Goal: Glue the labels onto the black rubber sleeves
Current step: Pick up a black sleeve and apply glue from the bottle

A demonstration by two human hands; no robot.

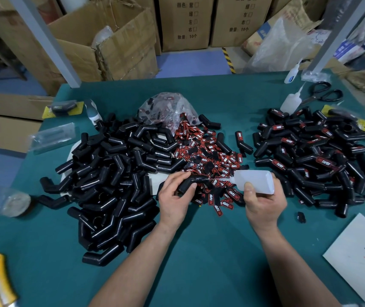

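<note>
I judge this is the gluing step: my left hand (175, 196) grips one black bent rubber sleeve (187, 183) over the middle of the green desk (210, 251), just in front of the heap of red-and-black labels (208, 151). My right hand (263, 202) holds the translucent plastic glue bottle (254, 181), nozzle aimed at the sleeve. Next, a label must be pressed on squarely. Whether the tip touches the sleeve, I cannot see.

Glossy black rubber sleeves (110, 173), translucent plastic glue bottle (254, 180), matt green table (210, 251)
</note>
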